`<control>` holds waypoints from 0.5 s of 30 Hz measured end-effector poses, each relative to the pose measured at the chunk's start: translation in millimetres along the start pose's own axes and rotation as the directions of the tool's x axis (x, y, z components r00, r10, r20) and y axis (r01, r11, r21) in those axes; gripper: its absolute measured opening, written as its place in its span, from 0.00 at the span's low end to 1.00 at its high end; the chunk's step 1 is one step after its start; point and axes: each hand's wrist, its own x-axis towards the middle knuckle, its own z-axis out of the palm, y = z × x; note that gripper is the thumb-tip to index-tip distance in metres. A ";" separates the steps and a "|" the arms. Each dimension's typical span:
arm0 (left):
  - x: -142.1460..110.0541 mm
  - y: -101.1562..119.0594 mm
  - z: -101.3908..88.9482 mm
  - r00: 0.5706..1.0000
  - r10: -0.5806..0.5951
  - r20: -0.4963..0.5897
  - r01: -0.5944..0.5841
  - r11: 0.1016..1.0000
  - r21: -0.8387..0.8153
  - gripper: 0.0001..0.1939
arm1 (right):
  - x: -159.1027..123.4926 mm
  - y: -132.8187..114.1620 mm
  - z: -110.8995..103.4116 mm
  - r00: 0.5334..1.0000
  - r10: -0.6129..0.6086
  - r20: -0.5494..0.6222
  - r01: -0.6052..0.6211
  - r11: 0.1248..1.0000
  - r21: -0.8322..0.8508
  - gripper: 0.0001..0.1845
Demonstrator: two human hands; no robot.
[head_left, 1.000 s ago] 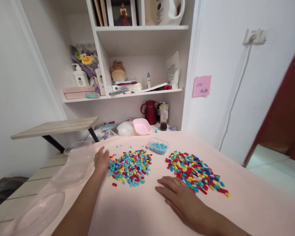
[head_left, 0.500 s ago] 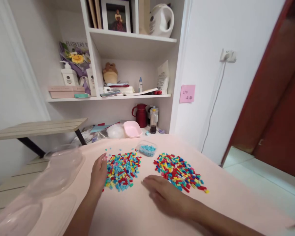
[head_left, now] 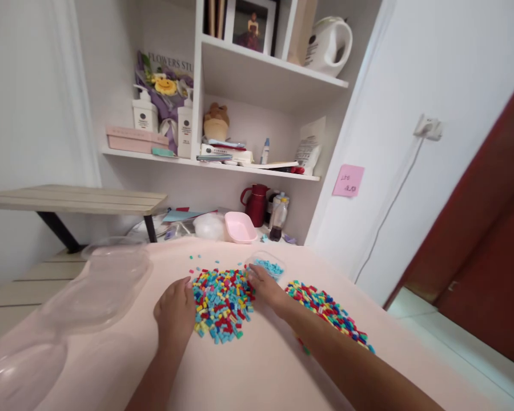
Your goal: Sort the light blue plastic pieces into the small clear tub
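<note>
A pile of small multicoloured building bricks (head_left: 223,305) lies on the pink-covered table, with many light blue ones in it. My left hand (head_left: 175,314) rests against the pile's left edge, loosely cupped, fingers partly hidden behind the hand. On the opposite edge, my right hand (head_left: 266,290) touches the bricks with its fingers extended, nothing seen in its grasp. Just behind the right hand stands a clear plastic container (head_left: 278,264) of light blue bricks. A second mixed brick pile (head_left: 325,305) is to the right, partly covered by my right forearm.
Clear plastic trays (head_left: 111,285) lie at the table's left. A few loose bricks (head_left: 199,256) are scattered behind the left pile. Along the back stand a pink bin (head_left: 241,227), a red jug (head_left: 256,204) and a bottle of dark liquid (head_left: 278,220). A wooden bench (head_left: 68,200) is at left.
My right hand has moved from between the two piles, away from me, to the left pile's right edge. My left hand stays at that pile's left edge. The camera view has tilted and shifted left.
</note>
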 end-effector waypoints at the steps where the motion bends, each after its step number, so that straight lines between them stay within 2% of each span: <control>1: -1.3 1.5 1.0 1.000 -0.005 -0.004 0.005 1.000 0.014 0.20 | 6.8 0.6 4.0 1.000 0.014 -0.020 -0.015 1.000 -0.021 0.34; 6: -6.4 7.7 -1.1 0.999 -0.018 0.027 0.016 0.998 0.058 0.20 | 39.8 -10.3 20.6 0.997 0.079 -0.009 -0.080 0.978 -0.194 0.33; 8: -7.6 9.8 -3.2 0.999 -0.029 0.041 0.026 0.997 0.067 0.21 | 44.9 -15.4 24.5 0.999 0.042 0.022 -0.035 0.963 -0.266 0.28; 10: -8.5 11.3 -4.3 0.998 -0.039 0.044 0.036 0.997 0.065 0.21 | 42.8 -19.2 25.6 0.994 -0.042 0.098 0.072 0.944 -0.321 0.23; 11: -8.8 11.7 -4.4 0.998 -0.044 0.045 0.041 0.997 0.062 0.21 | 40.1 -21.0 24.9 0.984 -0.089 0.154 0.133 0.941 -0.312 0.23; 13: -9.5 11.8 -3.4 0.998 -0.046 0.047 0.043 0.997 0.060 0.20 | 34.9 -25.0 21.2 0.955 -0.162 0.250 0.212 0.959 -0.189 0.26; 15: -10.1 11.1 -1.7 0.998 -0.046 0.041 0.043 0.997 0.061 0.20 | 35.4 -29.6 16.6 0.940 -0.222 0.259 0.240 0.970 -0.036 0.30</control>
